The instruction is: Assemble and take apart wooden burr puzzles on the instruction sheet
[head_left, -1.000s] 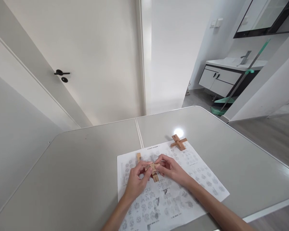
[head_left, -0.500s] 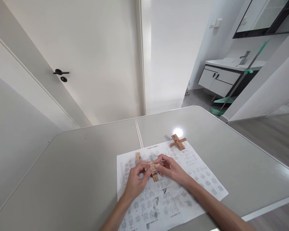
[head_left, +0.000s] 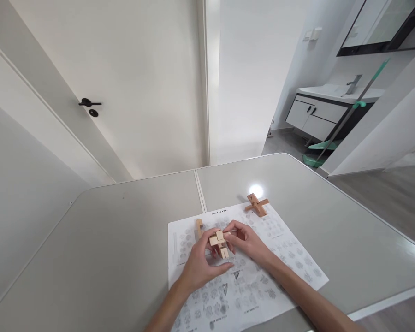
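Between my two hands is a partly joined wooden burr puzzle [head_left: 218, 239], made of several pale notched sticks. My right hand [head_left: 245, 240] pinches its right side between thumb and fingers. My left hand [head_left: 201, 265] is around its left side, fingers behind it, with the thumb stretched out below and off the wood. A single notched wooden stick [head_left: 198, 225] lies on the paper just beyond my left hand. Farther right, a cross of joined wooden pieces [head_left: 257, 204] with a dark mark rests at the paper's upper edge.
A printed instruction sheet [head_left: 259, 295] with rows of small pictures lies under my hands on the grey table [head_left: 124, 240]. Past the table are a white door [head_left: 141, 92], a washbasin cabinet [head_left: 313, 113] and a green-handled broom [head_left: 358, 105].
The puzzle has tipped, so its stick ends now face up towards me. My left thumb has come off the wood and stretched out to the right.
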The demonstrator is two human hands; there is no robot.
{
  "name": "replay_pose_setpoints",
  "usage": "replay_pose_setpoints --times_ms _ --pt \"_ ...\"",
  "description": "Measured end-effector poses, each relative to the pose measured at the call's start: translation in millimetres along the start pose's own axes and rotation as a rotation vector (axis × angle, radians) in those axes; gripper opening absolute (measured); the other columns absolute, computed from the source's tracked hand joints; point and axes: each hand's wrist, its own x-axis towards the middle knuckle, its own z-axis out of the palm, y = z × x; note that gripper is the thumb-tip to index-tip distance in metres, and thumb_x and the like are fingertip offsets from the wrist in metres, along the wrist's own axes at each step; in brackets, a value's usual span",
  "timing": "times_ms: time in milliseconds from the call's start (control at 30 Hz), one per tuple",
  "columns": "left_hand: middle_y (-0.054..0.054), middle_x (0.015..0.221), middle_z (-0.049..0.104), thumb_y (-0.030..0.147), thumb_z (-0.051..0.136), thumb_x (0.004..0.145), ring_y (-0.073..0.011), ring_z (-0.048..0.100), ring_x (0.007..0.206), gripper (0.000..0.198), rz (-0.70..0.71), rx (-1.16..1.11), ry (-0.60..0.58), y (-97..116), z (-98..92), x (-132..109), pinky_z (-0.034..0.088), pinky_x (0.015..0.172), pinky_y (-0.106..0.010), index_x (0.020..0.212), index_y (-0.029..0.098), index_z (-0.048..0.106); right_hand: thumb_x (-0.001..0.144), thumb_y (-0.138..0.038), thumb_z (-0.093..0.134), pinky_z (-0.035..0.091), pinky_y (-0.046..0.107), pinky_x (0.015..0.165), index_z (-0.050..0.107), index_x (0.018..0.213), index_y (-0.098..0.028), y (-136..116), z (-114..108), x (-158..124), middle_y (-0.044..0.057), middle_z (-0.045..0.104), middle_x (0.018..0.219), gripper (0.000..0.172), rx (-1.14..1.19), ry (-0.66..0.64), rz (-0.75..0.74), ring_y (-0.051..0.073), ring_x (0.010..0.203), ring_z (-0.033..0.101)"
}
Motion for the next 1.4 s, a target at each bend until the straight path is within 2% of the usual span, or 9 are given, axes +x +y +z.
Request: replay_pose_setpoints --times_ms 133,367,467,600,833,1067,1167,1300,1400 --pt "-0.004 0.111 0.072 0.032 0.081 0.08 -0.0227 0.07 0.094 0.061 0.001 0.008 0.048 -3 -0.2 -1 0.058 0.084 -0.038 0.133 0.03 0.053 0.093 -0.053 0.069 0.047 0.03 0.059 0.062 0.1 -0.02 0 1 1 -0.002 0.061 0.067 0.034 0.028 -0.031 -0.019 0.015 0.059 0.055" --pt "-0.009 0.139 0.06 0.037 0.084 0.077 -0.0318 0.053 0.135 0.059 0.004 -0.048 0.432 -13 -14.0 6 0.041 0.114 -0.047 0.129 0.028 0.058 0.093 -0.058 0.066 0.044 0.028 0.057 0.061 0.11 -0.022 -4 2 1 0.0 0.061 0.082 0.04 0.03 0.006 -0.027 0.013 0.061 0.053" --pt "-0.009 0.151 0.052 0.037 0.082 0.079 -0.032 0.045 0.144 0.057 -0.004 -0.214 0.393 -13 -16.5 9 0.035 0.119 -0.046 0.131 0.029 0.06 0.093 -0.058 0.066 0.043 0.029 0.059 0.061 0.107 -0.021 -4 2 1 -0.001 0.059 0.077 0.04 -0.009 0.004 -0.013 0.013 0.061 0.051" --pt "-0.012 0.154 0.052 0.041 0.085 0.077 -0.0343 0.049 0.142 0.064 -0.089 -0.415 0.282 -7 -15.8 8 0.041 0.115 -0.045 0.134 0.027 0.06 0.094 -0.058 0.065 0.043 0.031 0.063 0.062 0.105 -0.021 -3 3 1 -0.001 0.056 0.075 0.038 -0.104 0.073 -0.015 0.016 0.064 0.05" --pt "-0.014 0.145 0.06 0.046 0.083 0.078 -0.0363 0.055 0.135 0.058 -0.11 -0.669 0.236 -4 -15.3 9 0.049 0.111 -0.053 0.128 0.023 0.065 0.097 -0.047 0.062 0.048 0.035 0.074 0.063 0.105 -0.024 0 2 2 0.007 0.063 0.101 0.025 -0.432 0.176 -0.177 0.022 0.084 0.059" --pt "-0.013 0.139 0.065 0.046 0.085 0.077 -0.0341 0.065 0.124 0.063 -0.2 -0.591 0.305 -6 -14.0 8 0.049 0.109 -0.05 0.131 0.025 0.061 0.093 -0.041 0.07 0.053 0.042 0.092 0.061 0.129 -0.03 3 3 -3 0.011 0.056 0.131 0.039 -0.635 0.002 -0.235 0.03 0.117 0.056" --pt "-0.014 0.135 0.067 0.046 0.084 0.078 -0.034 0.063 0.126 0.061 -0.205 -0.538 0.304 -3 -12.5 7 0.051 0.106 -0.049 0.13 0.024 0.06 0.088 -0.042 0.076 0.056 0.043 0.085 0.062 0.129 -0.031 3 2 -3 0.012 0.058 0.129 0.045 -0.689 -0.05 -0.25 0.032 0.113 0.057" --pt "-0.014 0.131 0.069 0.044 0.081 0.081 -0.0325 0.06 0.13 0.058 -0.191 -0.531 0.286 0 -11.3 8 0.05 0.106 -0.046 0.131 0.023 0.059 0.096 -0.041 0.067 0.053 0.045 0.083 0.071 0.111 -0.029 5 0 0 0.011 0.064 0.111 0.02 -0.774 -0.041 -0.312 0.03 0.1 0.059" --pt "-0.013 0.129 0.07 0.044 0.081 0.081 -0.0318 0.061 0.128 0.058 -0.196 -0.525 0.29 -1 -10.7 8 0.051 0.104 -0.045 0.13 0.024 0.059 0.099 -0.046 0.062 0.05 0.041 0.076 0.071 0.099 -0.026 5 0 2 0.009 0.066 0.098 0.022 -0.756 0.008 -0.306 0.027 0.089 0.059"
